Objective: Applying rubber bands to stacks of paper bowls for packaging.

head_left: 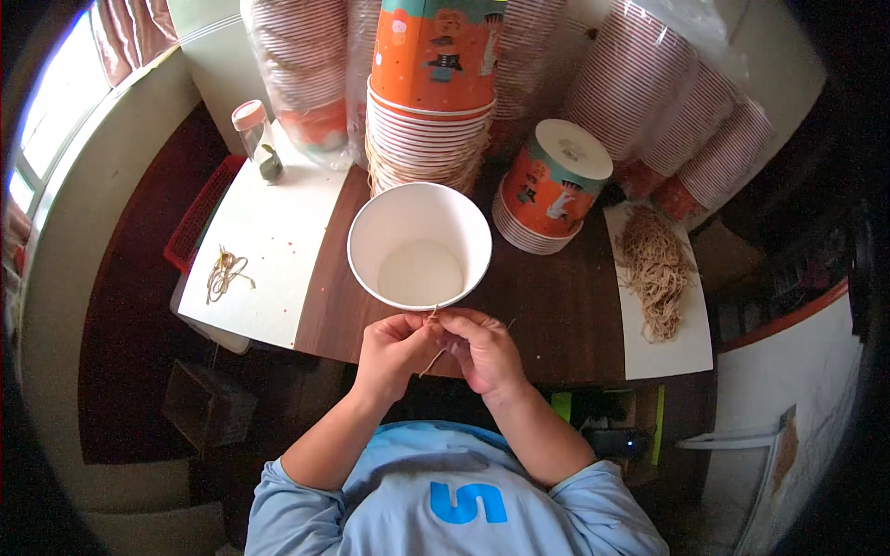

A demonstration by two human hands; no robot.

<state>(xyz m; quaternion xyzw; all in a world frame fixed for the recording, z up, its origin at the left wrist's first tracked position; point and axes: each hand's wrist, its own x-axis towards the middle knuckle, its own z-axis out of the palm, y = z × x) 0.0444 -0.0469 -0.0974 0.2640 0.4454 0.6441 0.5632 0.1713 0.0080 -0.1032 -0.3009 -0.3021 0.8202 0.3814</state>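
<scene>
Mid-frame, left hand point(399, 350) and right hand point(484, 350) pinch thin tan cord point(431, 362) by a white, round paper tub's point(420, 218) near rim; fastening looks unfinished, and a tangled tan cord heap point(654, 273) lies unused at right.

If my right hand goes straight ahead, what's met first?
The right hand would likely meet the left hand first, at the pinched twine; the white tub seems just beyond, though depth is unclear.
</scene>
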